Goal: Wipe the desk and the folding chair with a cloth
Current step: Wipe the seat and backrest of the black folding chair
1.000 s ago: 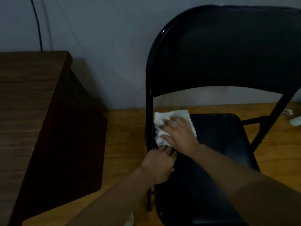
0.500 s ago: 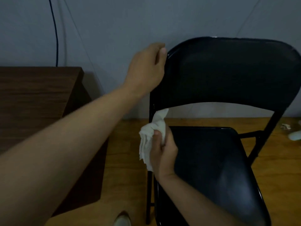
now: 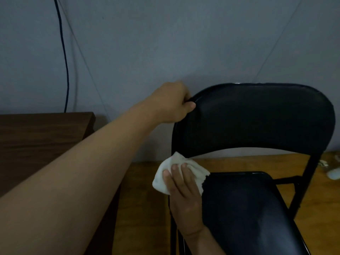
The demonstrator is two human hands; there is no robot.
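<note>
A black folding chair [image 3: 257,122] stands in front of me, its backrest towards the wall. My left hand [image 3: 174,103] grips the top left corner of the backrest. My right hand [image 3: 184,192] holds a white cloth [image 3: 163,173] against the chair's left upright, just under the backrest and at the back left corner of the seat. The dark wooden desk [image 3: 36,137] is at the left, beside the chair.
A grey wall stands close behind the chair, with a black cable [image 3: 64,57] hanging down behind the desk. The floor [image 3: 143,208] is light wood. A small white object [image 3: 334,173] lies on the floor at the right edge.
My left hand went from the seat's edge up to the backrest corner and closed on it. My right hand lifted the cloth off the seat and pressed it to the left upright.
</note>
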